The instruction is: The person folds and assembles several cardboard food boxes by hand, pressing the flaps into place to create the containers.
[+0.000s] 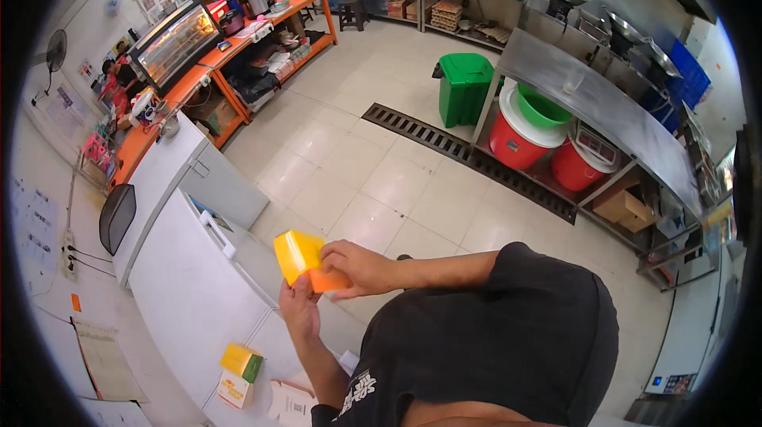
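Over the white chest-like counter, both my hands hold a yellow paper box (pixel 298 252) with an orange inner or side face. My left hand (pixel 300 312) grips it from below, fingers closed at its lower edge. My right hand (pixel 359 268) bends over its right side, the fingers curled on the orange part, which is slightly blurred. On the white top near my left forearm lie a yellow and green carton (pixel 241 362), a white carton with orange print (pixel 235 390) and a flat white printed card box (pixel 290 403).
White appliances (pixel 190 284) with handles line my left side. Ahead stand an orange table (pixel 305 5) and a glass display warmer (pixel 176 46). To the right are a green bin (pixel 464 86), a steel table (pixel 591 101), red tubs (pixel 516 141) and a floor drain grate (pixel 432 140). One person (pixel 123 78) is at far left.
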`<state>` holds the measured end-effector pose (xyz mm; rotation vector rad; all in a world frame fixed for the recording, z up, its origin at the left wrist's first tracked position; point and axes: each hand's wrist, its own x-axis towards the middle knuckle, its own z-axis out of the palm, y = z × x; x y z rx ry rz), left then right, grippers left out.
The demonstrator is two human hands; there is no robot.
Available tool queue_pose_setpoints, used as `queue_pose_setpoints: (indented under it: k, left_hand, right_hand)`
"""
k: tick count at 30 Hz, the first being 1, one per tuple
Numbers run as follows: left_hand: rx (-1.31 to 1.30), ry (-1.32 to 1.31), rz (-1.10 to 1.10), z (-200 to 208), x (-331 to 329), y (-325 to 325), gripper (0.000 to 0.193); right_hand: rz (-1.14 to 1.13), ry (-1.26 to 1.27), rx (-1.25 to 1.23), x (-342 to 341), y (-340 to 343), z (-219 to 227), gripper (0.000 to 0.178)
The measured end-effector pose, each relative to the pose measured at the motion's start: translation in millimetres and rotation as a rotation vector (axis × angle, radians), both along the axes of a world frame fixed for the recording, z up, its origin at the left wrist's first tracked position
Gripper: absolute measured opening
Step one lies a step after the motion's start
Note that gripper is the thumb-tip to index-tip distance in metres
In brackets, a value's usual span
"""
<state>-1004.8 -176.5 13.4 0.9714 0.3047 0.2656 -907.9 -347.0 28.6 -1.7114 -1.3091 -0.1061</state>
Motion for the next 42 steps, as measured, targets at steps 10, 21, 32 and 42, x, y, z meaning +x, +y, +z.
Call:
queue_pose_setpoints:
  k: [10,21,32,42]
  left_hand:
    - [0.251,-0.116,0.501,13,13,-35,0.025]
    - [0.686,-0.124,0.718,-13,-4,-25,0.019]
    - [0.493,-0.212,0.548,7,-8,-20,0.022]
    - [0.445,-0.225,0.459,13,-7,-17,0.023]
  right_hand:
    - [-0.055,0.311,0.179,2,21,3,0.021]
    - [0.056,0.385,0.125,-3,44,19,0.019]
    - [0.168,0.410,0.107,2,41,55,0.012]
    - [0.123,0.188,0.146,-6,42,61,0.012]
